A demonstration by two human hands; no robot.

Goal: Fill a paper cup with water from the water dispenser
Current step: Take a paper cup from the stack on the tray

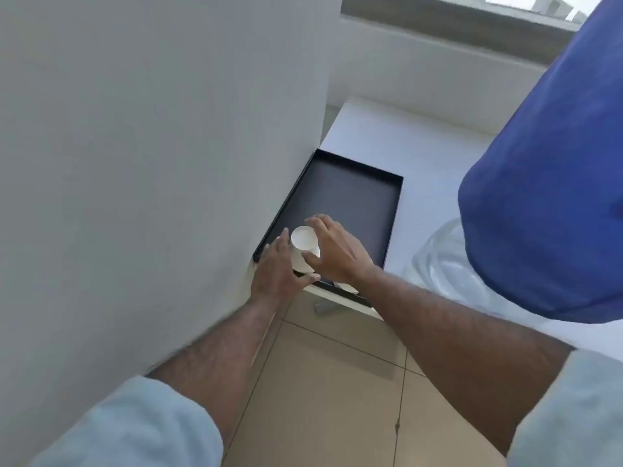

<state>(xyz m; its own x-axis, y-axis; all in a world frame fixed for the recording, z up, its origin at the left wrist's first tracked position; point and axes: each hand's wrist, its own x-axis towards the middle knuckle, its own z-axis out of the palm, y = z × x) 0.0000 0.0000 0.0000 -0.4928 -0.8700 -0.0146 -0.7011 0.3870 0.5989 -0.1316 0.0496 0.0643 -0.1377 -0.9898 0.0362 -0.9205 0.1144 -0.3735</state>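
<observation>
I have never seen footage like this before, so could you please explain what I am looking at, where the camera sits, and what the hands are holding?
There is no machine here. The single picture comes from a camera worn on a person's head, looking down at their own bare arms. The left hand and right hand together grip white paper cups, apparently a small stack, over the near corner of a black tray on a white table. At right stands a water bottle under a blue cover, presumably the dispenser.
</observation>
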